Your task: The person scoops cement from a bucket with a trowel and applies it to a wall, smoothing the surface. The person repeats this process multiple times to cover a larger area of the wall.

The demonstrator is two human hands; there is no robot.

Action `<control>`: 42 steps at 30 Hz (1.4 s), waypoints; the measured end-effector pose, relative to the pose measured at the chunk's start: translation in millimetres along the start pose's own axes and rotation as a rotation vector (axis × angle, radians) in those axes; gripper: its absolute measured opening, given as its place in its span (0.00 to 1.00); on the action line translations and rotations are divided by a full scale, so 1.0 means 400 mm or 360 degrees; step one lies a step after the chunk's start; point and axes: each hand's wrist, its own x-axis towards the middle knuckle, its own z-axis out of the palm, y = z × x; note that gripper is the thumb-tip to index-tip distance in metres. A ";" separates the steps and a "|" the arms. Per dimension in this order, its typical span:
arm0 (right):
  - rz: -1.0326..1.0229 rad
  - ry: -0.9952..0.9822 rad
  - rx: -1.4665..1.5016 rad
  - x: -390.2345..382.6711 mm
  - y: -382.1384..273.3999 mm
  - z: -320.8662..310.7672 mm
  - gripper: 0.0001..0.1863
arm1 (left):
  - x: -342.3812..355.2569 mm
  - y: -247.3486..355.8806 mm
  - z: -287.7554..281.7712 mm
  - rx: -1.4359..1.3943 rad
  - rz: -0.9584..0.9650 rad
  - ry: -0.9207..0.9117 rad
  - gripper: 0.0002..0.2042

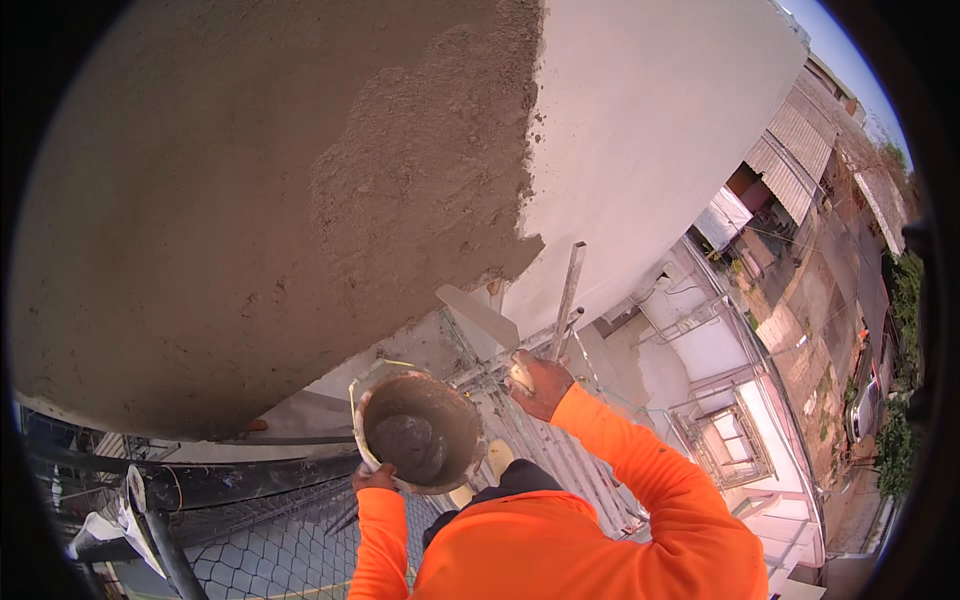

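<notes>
My left hand (375, 477) grips the rim of a bucket (455, 440), which tilts so that its inside shows. Wet grey mortar (405, 445) lies at the bottom of it. In my right hand (542, 386), closed round a pale handle, is a trowel (478, 318) with a flat light blade, held between the bucket and the wall. Its blade is just below the lower edge of the wet plaster (420, 170), which looks rough in the middle and smoother at the left. To the right of that plaster the wall (620, 130) is bare and pale.
Metal scaffold tubes (568, 300) stick up beyond my right hand. Planks (590, 460) run below the bucket and my right arm. Wire mesh (280, 545) and a dark pipe (170, 555) are at lower left. Far below at right are corrugated roofs (790, 160) and a window frame (735, 445).
</notes>
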 end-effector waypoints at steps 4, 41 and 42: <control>0.0182 -0.0669 -0.0028 -0.168 0.011 0.180 0.25 | -0.026 0.031 0.052 0.0029 0.0174 -0.0229 0.13; -0.0611 0.1688 0.1150 0.057 -0.356 -0.334 0.22 | 0.060 -0.135 -0.236 0.0184 -0.0174 0.0099 0.10; -0.0659 0.1980 0.0922 0.123 -0.363 -0.390 0.22 | 0.055 -0.136 -0.248 0.0205 -0.0158 0.0143 0.10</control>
